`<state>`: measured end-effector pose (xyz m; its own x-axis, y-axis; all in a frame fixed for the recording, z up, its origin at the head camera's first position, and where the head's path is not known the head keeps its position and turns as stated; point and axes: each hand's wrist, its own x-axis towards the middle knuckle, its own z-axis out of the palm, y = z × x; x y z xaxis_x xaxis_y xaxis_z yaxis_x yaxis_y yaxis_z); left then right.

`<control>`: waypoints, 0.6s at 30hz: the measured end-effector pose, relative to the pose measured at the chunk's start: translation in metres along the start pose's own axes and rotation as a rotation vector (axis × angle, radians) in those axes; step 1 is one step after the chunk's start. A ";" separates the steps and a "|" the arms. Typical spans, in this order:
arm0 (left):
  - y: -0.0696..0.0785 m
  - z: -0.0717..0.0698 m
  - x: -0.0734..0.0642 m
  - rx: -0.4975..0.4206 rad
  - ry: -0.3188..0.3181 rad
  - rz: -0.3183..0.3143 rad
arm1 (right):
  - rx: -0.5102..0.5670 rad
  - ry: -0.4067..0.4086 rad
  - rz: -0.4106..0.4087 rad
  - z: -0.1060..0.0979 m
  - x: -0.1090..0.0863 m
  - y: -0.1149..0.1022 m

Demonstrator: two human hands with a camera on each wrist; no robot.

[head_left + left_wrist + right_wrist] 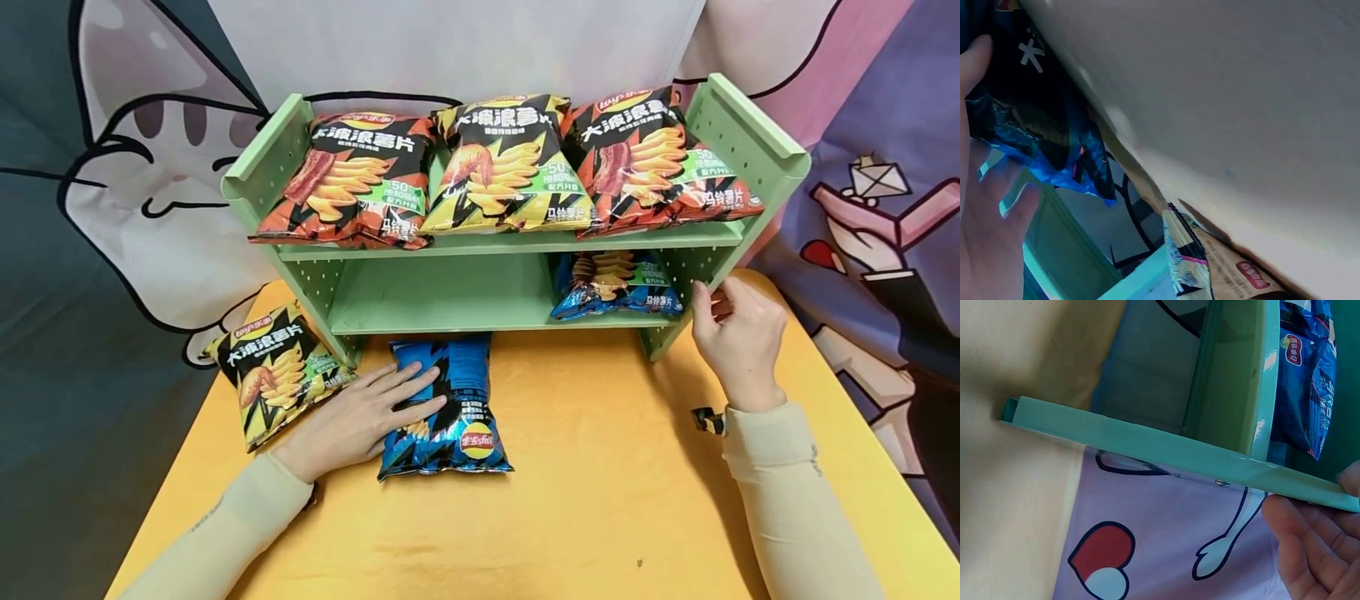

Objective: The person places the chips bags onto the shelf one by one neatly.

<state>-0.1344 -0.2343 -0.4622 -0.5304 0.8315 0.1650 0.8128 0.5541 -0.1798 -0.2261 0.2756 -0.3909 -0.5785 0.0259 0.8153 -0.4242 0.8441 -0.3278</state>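
A blue bag of potato chips (457, 408) lies on the table in front of the shelf. My left hand (375, 408) rests on its left part with fingers spread and straight; the thumb is hidden in the head view. On the other side, my right hand (738, 337) pinches the front edge of the green shelf's right side panel (1147, 444), thumb and fingers on opposite faces. Another blue chip bag (618, 283) sits on the lower tier at the right, close to that panel. A yellow chip bag (281, 375) leans by the shelf's left foot, beside my left wrist.
The upper tier of the green shelf (510, 243) carries a red chip bag (356, 179) at left, a yellow one (510, 167) in the middle and another red one (652, 162) at right. A cartoon-printed cloth (450, 46) hangs behind the orange table (570, 517).
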 end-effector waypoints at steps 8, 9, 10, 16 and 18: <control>0.010 -0.006 0.006 -0.015 0.101 0.015 | 0.002 0.004 -0.005 0.001 0.000 0.001; 0.012 -0.006 0.007 -0.036 0.118 0.010 | 0.002 0.003 -0.005 0.002 0.000 0.001; 0.014 -0.007 0.007 -0.059 0.134 0.002 | 0.003 0.003 -0.005 0.002 0.000 0.001; 0.027 -0.010 0.011 -0.218 0.295 -0.052 | 0.004 -0.002 0.004 0.002 0.000 0.002; 0.032 -0.012 0.013 -0.291 0.350 -0.066 | 0.002 -0.002 0.009 0.001 0.001 0.002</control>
<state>-0.1121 -0.2061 -0.4538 -0.5110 0.7037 0.4937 0.8402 0.5301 0.1142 -0.2277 0.2767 -0.3914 -0.5837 0.0327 0.8113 -0.4200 0.8429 -0.3362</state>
